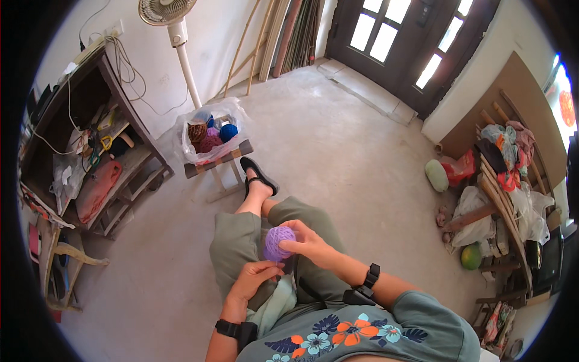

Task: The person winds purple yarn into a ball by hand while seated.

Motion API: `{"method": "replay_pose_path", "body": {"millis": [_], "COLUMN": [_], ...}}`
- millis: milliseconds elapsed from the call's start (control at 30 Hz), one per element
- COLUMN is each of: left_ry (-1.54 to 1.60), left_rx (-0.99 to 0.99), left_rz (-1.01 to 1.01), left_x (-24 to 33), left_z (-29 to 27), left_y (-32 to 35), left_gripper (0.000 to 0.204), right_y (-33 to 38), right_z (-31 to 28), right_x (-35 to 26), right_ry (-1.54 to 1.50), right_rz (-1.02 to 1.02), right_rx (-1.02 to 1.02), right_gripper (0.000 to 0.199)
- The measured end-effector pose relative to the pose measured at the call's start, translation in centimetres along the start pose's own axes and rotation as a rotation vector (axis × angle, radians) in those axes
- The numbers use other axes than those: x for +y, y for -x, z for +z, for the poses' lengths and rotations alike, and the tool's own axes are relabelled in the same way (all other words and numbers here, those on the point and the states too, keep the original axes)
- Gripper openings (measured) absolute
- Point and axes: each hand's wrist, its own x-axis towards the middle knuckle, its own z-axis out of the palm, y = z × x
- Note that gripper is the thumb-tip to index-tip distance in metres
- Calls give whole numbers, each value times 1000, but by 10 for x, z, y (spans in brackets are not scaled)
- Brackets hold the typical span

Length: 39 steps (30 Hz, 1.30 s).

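A ball of purple yarn (pixel 279 244) is held above my lap, with the fingers and thumb of my right hand (pixel 309 244) wrapped round its right side. Just below the ball, my left hand (pixel 256 280) is closed in a pinch, its fingertips at a purple strand close to the ball's underside. The strand itself is thin and hard to trace. Beneath my hands lies a pale green cloth (pixel 274 304), on my olive trousers (pixel 235 247). Part of the ball's right side is hidden by my right fingers.
In front of my feet, a stool (pixel 218 159) bears a plastic bag (pixel 181 148) of coloured yarn balls. A standing fan (pixel 179 33) is behind it. To the left is a cluttered cabinet (pixel 151 154); to the right, a wooden rack (pixel 506 217) with clothes, bags and a green melon (pixel 471 256).
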Motion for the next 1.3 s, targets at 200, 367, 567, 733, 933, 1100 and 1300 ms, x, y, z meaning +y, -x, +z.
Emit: {"method": "replay_pose_path", "body": {"millis": [200, 367, 567, 733, 933, 1100, 1300], "left_ry": [-57, 22, 84, 178, 200, 54, 32], "left_rx": [-7, 16, 35, 118, 121, 78, 15], "left_rz": [-33, 94, 117, 80, 77, 21, 33], "left_x": [3, -5, -2, -3, -1, 1, -2], "left_z": [-1, -10, -8, -3, -1, 1, -5], "left_y": [2, -2, -3, -3, -1, -2, 2], "left_gripper": [16, 6, 4, 8, 16, 16, 9], "right_y": [0, 1, 13, 24, 19, 7, -4], "right_z": [2, -9, -17, -7, 3, 3, -1], "right_x": [20, 39, 9, -15, -49, -42, -4], "right_ry": [844, 1019, 389, -52, -164, -135, 743], "right_rz": [-226, -191, 497, 326, 111, -55, -170], "right_rx": [158, 85, -460, -404, -318, -118, 158], "right_gripper": [61, 54, 55, 55, 59, 60, 60]}}
